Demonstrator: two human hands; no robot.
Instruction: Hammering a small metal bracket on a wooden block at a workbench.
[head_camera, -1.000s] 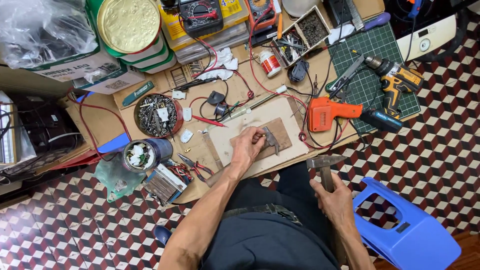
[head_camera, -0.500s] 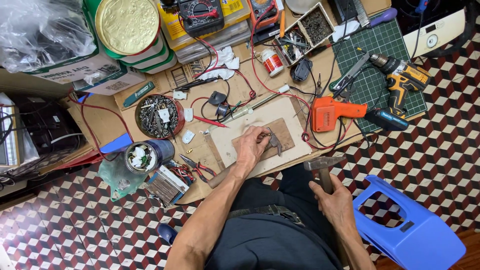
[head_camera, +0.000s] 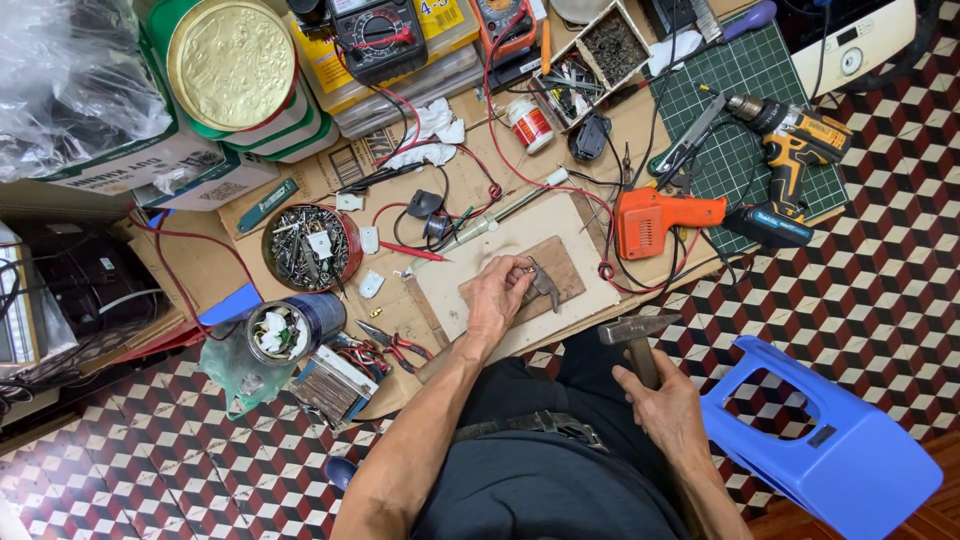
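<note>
On the wood block: my left hand (head_camera: 497, 296) presses a small metal part (head_camera: 543, 285) flat against the block (head_camera: 562, 270), fingers curled over it, thumb side toward me.
Left grip: closed on the part; the fingertips pinch its near end, and the far end sticks out to the right of them.
Right grip: my right hand (head_camera: 663, 402) is wrapped tight around the hammer (head_camera: 636, 332) handle, low on the shaft.
Hammer head: it points up and away from my body, and hangs over the edge of the board (head_camera: 600, 295), not touching it.
Key relation: the part lies up and to the left of the hammer head, near but clearly apart; the left hand is on it, the right hand is the farther one.
Long axis of part: it runs about from upper left to lower right, slightly bent, I judge; small details I cannot tell.
Hammer axis: the handle runs nearly straight from me toward the board.
Neighbours: the orange solder gun (head_camera: 655, 218) lies just beyond the board, to the right; red wire (head_camera: 500, 175) loops behind it.
</note>
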